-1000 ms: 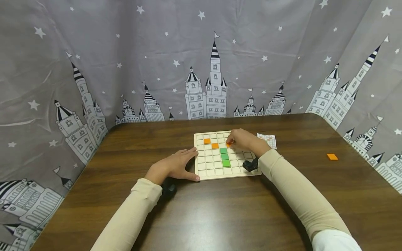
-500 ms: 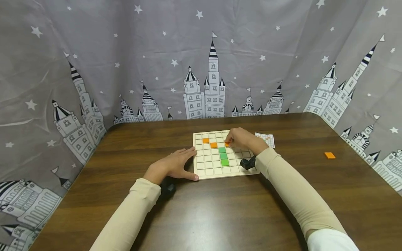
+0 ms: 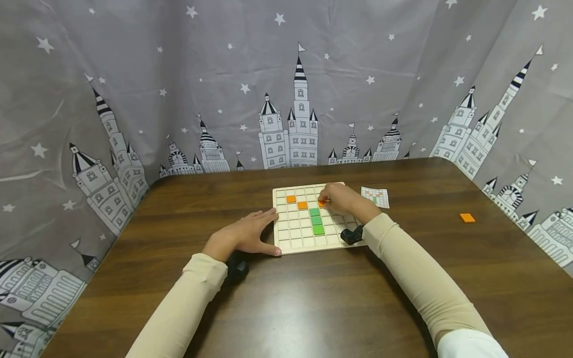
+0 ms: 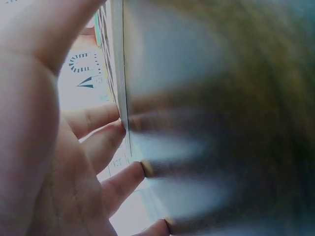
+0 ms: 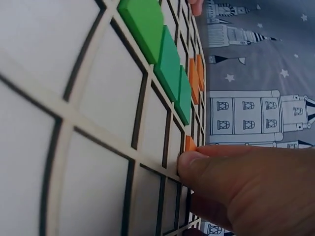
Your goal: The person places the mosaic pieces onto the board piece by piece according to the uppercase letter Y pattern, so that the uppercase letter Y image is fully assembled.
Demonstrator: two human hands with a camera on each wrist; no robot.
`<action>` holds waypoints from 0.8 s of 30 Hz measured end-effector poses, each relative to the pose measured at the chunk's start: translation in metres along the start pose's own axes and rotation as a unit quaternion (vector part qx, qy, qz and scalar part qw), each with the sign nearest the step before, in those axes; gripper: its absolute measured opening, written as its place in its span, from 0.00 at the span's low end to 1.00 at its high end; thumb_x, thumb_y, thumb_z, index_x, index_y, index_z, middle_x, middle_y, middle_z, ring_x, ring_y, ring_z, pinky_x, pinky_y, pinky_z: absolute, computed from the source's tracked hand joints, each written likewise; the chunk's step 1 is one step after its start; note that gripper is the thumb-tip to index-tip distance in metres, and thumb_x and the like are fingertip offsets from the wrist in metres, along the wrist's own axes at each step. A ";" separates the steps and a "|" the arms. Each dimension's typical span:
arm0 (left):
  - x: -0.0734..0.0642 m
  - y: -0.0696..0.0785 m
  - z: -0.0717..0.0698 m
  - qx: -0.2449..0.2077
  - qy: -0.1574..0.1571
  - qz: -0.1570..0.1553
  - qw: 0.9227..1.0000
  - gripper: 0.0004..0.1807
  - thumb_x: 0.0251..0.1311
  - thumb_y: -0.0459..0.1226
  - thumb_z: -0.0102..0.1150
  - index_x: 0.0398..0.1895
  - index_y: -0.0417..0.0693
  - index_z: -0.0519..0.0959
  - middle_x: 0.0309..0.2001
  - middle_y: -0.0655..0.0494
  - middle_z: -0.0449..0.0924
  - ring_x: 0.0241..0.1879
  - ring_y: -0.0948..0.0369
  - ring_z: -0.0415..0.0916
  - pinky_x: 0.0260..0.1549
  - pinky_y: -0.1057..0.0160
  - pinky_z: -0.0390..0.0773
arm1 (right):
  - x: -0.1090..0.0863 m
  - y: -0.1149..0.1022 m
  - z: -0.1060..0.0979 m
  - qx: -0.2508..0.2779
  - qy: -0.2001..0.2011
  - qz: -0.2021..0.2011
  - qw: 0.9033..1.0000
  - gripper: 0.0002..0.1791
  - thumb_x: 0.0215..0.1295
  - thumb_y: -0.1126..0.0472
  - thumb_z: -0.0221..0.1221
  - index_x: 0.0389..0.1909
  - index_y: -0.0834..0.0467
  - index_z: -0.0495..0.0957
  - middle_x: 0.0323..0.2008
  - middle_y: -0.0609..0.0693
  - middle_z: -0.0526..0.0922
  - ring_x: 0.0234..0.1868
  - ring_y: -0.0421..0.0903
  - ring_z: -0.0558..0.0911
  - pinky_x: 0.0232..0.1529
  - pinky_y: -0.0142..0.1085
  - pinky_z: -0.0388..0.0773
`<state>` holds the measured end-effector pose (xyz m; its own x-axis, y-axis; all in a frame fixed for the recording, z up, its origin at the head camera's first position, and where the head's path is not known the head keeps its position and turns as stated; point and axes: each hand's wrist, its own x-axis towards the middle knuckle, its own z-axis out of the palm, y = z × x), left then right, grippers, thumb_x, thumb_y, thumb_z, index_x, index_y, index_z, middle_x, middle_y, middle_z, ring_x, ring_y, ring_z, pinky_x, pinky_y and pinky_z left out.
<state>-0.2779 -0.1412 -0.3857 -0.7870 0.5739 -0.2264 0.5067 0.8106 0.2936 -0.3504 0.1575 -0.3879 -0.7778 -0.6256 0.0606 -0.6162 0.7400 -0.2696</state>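
Observation:
A pale wooden grid board (image 3: 291, 243) lies on the table. Along its left edge my left hand (image 3: 248, 233) rests with fingers spread and thumb stretched toward the near corner; in the left wrist view the fingertips (image 4: 142, 169) touch down beside the board's edge. Over the board's far right part, my right hand (image 3: 346, 199) pinches an orange tile (image 5: 190, 142) at a grid cell, mostly covered by the fingers. Three green tiles (image 3: 316, 221) stand in a column just nearer. Two more orange tiles (image 3: 302, 205) sit in cells to the left, set diagonally.
A small printed card (image 3: 376, 196) with a coloured grid lies beyond the board's right side. Farther right is a loose orange tile (image 3: 467, 218). A grey curtain (image 3: 201, 49) with castles and stars hangs behind the brown wooden table (image 3: 286, 298).
The head view shifts slightly, so the scene slides a little left and up. Both hands stay in nearly the same places on the board, the right still at the orange tile.

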 end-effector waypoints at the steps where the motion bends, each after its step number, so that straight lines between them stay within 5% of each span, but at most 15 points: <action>1: 0.000 -0.001 0.000 -0.001 0.000 -0.001 1.000 0.58 0.55 0.64 0.68 0.80 0.43 0.55 0.81 0.48 0.45 0.76 0.40 0.45 0.69 0.35 0.52 | 0.000 0.000 0.000 0.000 0.001 -0.002 1.000 0.08 0.66 0.71 0.65 0.45 0.63 0.85 0.44 0.57 0.82 0.47 0.52 0.78 0.49 0.44 0.78; 7: -0.001 -0.001 -0.001 -0.004 -0.002 -0.004 1.000 0.58 0.54 0.65 0.67 0.80 0.44 0.55 0.81 0.49 0.45 0.77 0.40 0.45 0.69 0.34 0.52 | -0.011 0.006 -0.002 0.031 0.025 -0.002 0.999 0.18 0.70 0.67 0.62 0.58 0.66 0.80 0.47 0.58 0.80 0.41 0.51 0.78 0.45 0.45 0.78; 13: 0.000 -0.002 0.001 0.000 0.002 -0.006 1.000 0.58 0.54 0.65 0.68 0.80 0.45 0.55 0.81 0.50 0.46 0.77 0.42 0.46 0.69 0.34 0.52 | -0.042 0.033 -0.015 0.026 0.068 0.069 0.995 0.21 0.74 0.59 0.59 0.62 0.65 0.78 0.53 0.61 0.78 0.48 0.57 0.80 0.53 0.53 0.76; 20: 0.000 -0.004 0.002 0.001 0.001 -0.004 1.000 0.58 0.54 0.65 0.67 0.80 0.45 0.54 0.81 0.50 0.45 0.77 0.42 0.46 0.69 0.34 0.52 | -0.115 0.082 -0.039 -0.096 0.073 0.190 0.974 0.26 0.70 0.50 0.59 0.60 0.65 0.78 0.55 0.69 0.77 0.54 0.72 0.76 0.54 0.67 0.68; 24: 0.000 -0.003 0.001 0.000 -0.004 -0.005 1.000 0.59 0.54 0.65 0.67 0.81 0.46 0.54 0.81 0.51 0.45 0.77 0.42 0.45 0.69 0.34 0.52 | -0.172 0.106 -0.053 -0.094 0.039 0.272 0.957 0.34 0.69 0.44 0.59 0.62 0.69 0.73 0.58 0.76 0.70 0.56 0.79 0.70 0.48 0.72 0.68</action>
<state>-0.2788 -0.1439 -0.3878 -0.7897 0.5663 -0.2360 0.4985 0.8165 0.2912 -0.2885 0.3572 -0.3763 -0.9922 -0.1200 0.0338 -0.1230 0.9868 -0.1053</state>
